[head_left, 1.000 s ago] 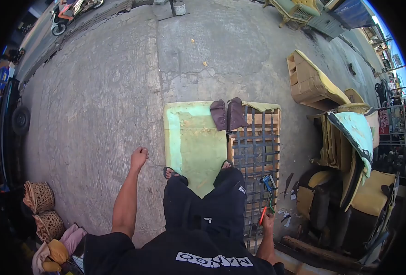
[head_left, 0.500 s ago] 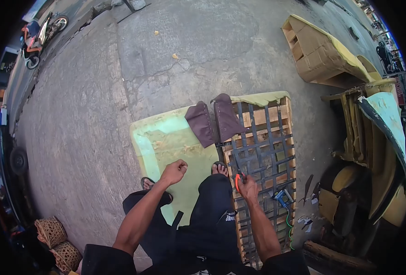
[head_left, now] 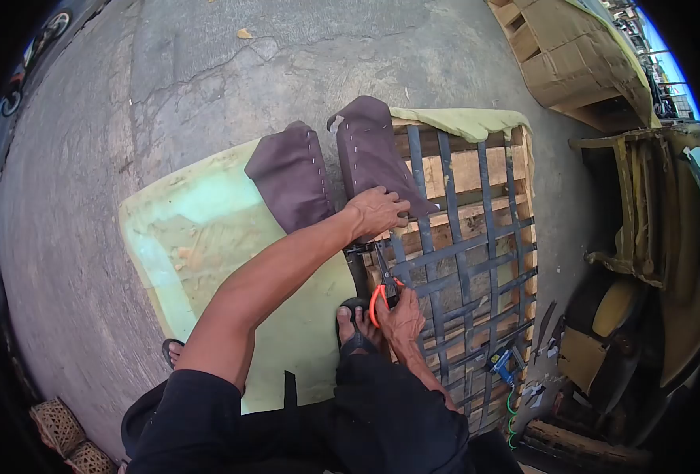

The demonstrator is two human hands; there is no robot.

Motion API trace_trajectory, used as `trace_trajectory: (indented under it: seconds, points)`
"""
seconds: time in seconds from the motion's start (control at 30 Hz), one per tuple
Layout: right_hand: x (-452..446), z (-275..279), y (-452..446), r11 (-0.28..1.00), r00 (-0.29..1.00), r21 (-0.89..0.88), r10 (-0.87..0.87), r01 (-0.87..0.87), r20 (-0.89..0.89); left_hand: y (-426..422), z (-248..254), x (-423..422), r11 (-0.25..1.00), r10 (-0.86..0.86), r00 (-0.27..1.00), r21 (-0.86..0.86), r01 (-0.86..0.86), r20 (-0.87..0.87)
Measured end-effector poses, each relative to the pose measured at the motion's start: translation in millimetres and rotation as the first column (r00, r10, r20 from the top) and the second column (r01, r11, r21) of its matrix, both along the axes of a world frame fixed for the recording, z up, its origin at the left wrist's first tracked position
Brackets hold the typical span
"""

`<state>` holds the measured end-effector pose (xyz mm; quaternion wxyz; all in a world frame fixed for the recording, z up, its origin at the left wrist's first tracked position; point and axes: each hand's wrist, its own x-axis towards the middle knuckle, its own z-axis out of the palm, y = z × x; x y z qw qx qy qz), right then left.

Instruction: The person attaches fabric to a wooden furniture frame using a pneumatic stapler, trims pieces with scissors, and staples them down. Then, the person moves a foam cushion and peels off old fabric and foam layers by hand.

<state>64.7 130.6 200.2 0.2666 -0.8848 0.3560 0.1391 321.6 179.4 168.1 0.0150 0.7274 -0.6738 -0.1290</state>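
My left hand (head_left: 377, 212) reaches across to the lower edge of the right piece of dark purple upholstery (head_left: 369, 146), fingers bent over it; whether it grips the cloth is hard to tell. Orange-handled scissors (head_left: 384, 294) are in my right hand (head_left: 401, 317), blades pointing up toward my left hand. A second purple piece (head_left: 292, 175) lies on the pale green foam pad (head_left: 239, 276). Beneath both hands is a wooden frame (head_left: 464, 174) crossed by black webbing straps (head_left: 462, 272).
A blue air tool (head_left: 505, 363) with a green hose rests on the webbing at the right. Old furniture parts (head_left: 634, 213) and a cardboard-covered piece (head_left: 575, 63) stand farther right. Woven baskets (head_left: 59, 426) are at the lower left. My sandaled foot (head_left: 355, 330) is beside the frame.
My left hand has moved right and forward to the purple piece. My right hand has brought the scissors from the frame's right side toward its left edge. The view has shifted closer.
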Motion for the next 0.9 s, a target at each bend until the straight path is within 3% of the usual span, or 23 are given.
trace_trajectory:
  seconds: [0.03,0.1,0.17,0.2,0.3,0.33,0.43,0.5,0.6,0.67,0.7,0.73,0.77,0.8,0.83,0.87,0.9]
  points:
    - [6,3,-1,1.000,0.999,0.015,-0.006,0.006,-0.035,-2,7,6,0.996,-0.009,1.000,0.086,0.008,0.010]
    - [5,-6,0,0.997,0.998,-0.044,0.067,-0.066,0.014,1,8,11,0.999,0.004,1.000,0.038,-0.005,0.022]
    - [8,-15,0,0.988,0.991,-0.103,0.124,-0.119,0.046,0,12,15,0.994,0.052,0.995,-0.096,-0.060,-0.089]
    - [10,-18,1,0.990,0.992,-0.091,0.115,-0.110,0.049,3,10,14,0.961,0.106,0.987,-0.241,-0.134,-0.123]
    - [0,-18,4,0.997,0.997,-0.013,0.070,-0.070,0.043,19,9,11,0.959,0.223,0.970,-0.160,-0.236,-0.094]
    - [1,-20,1,0.996,0.996,-0.007,0.087,-0.087,0.035,24,7,10,0.976,0.213,0.977,-0.039,-0.214,-0.032]
    - [8,-28,-9,0.985,0.982,-0.043,0.172,-0.169,0.080,30,-6,6,0.957,0.258,0.966,-0.138,-0.255,0.006]
    - [4,-26,-6,0.993,0.993,0.056,0.105,-0.108,0.061,28,-5,1,0.969,0.242,0.969,-0.059,-0.239,0.043]
    - [3,-28,-6,0.991,0.987,0.027,0.128,-0.131,0.095,15,-5,14,0.985,0.173,0.983,0.014,-0.174,0.054]
    - [1,-28,-11,0.989,0.983,0.003,0.147,-0.148,0.105,8,3,19,0.908,0.412,0.862,0.211,-0.362,-0.294]
    - [1,-29,-13,0.987,0.982,0.019,0.156,-0.158,0.107,0,10,15,0.907,0.416,0.861,0.208,-0.367,-0.293]
    - [1,-29,-13,0.985,0.980,0.040,0.164,-0.169,0.109,-9,27,10,0.831,0.406,0.627,-0.016,-0.556,-0.665]
    - [4,-29,-12,0.984,0.979,0.047,0.167,-0.173,0.113,-17,34,4,0.640,0.205,0.336,-0.134,-0.756,-0.919]
    - [6,-27,-12,0.984,0.984,0.062,0.161,-0.165,0.070,-18,39,-5,0.639,0.213,0.336,-0.130,-0.758,-0.917]
    - [7,-24,-11,0.984,0.987,0.074,0.158,-0.160,0.022,-19,40,-18,0.674,0.398,0.616,-0.239,-0.699,-0.680]
    - [9,-22,-11,0.983,0.985,0.072,0.169,-0.171,0.026,-22,41,-28,0.728,0.520,0.790,-0.316,-0.609,-0.325]
    - [13,-21,-8,0.985,0.986,0.057,0.160,-0.162,0.037,-25,32,-38,0.717,0.530,0.786,-0.325,-0.616,-0.319]
